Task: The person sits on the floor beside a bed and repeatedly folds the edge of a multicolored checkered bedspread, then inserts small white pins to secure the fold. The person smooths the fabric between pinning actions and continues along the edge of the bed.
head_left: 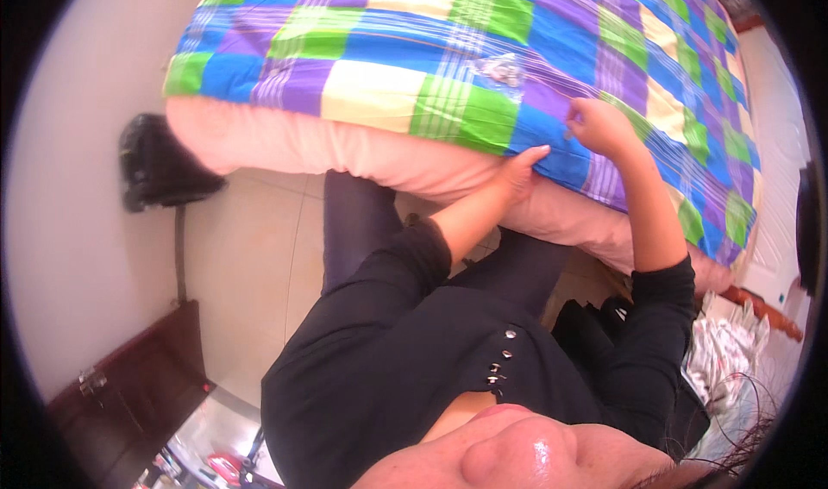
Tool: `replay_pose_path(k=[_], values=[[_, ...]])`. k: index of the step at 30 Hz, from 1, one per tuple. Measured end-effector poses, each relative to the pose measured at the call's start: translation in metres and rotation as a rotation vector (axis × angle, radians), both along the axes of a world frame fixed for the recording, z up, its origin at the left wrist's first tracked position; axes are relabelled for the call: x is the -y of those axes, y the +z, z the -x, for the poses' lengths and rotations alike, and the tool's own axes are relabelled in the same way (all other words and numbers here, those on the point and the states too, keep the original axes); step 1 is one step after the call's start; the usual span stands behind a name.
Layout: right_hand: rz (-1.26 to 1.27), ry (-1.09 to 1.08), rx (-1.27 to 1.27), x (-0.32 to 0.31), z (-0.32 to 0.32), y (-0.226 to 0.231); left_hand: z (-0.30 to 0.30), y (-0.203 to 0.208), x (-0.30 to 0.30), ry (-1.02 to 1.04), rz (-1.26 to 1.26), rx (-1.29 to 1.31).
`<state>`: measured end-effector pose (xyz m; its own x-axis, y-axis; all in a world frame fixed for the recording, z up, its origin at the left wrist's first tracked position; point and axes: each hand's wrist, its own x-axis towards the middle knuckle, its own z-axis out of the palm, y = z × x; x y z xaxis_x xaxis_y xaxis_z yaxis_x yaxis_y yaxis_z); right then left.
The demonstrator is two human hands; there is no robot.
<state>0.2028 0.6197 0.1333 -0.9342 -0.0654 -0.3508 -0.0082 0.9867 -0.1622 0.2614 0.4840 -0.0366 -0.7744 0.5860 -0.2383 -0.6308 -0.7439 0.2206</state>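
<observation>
A checked cloth [379, 92] in blue, green, purple and cream covers the bed. My left hand [520, 176] is at its near edge, thumb on top and the other fingers mostly hidden, closed on the cloth's edge. Just right of it, my right hand [602, 125] is raised over the cloth with its fingers pinched together. Whatever lies in that pinch is too small to make out. A small crumpled clear plastic packet [502, 71] with something pale inside lies on the cloth beyond my hands.
Pink bedding [345, 148] shows along the bed's near side, against my legs. A black bag-like object [159, 163] is by the left wall. A dark wooden panel [129, 385] stands at lower left. Crumpled pale fabric [729, 351] is at the right.
</observation>
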Motion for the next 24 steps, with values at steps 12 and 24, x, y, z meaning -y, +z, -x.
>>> replay_pose_path(k=[12,24], values=[[0.064,0.008,0.031,-0.006,-0.008,-0.009,-0.004,-0.008,-0.004,0.034,0.171,-0.010],[0.000,0.110,-0.070,0.017,-0.010,-0.023,-0.010,0.004,-0.001,0.054,0.270,-0.063]])
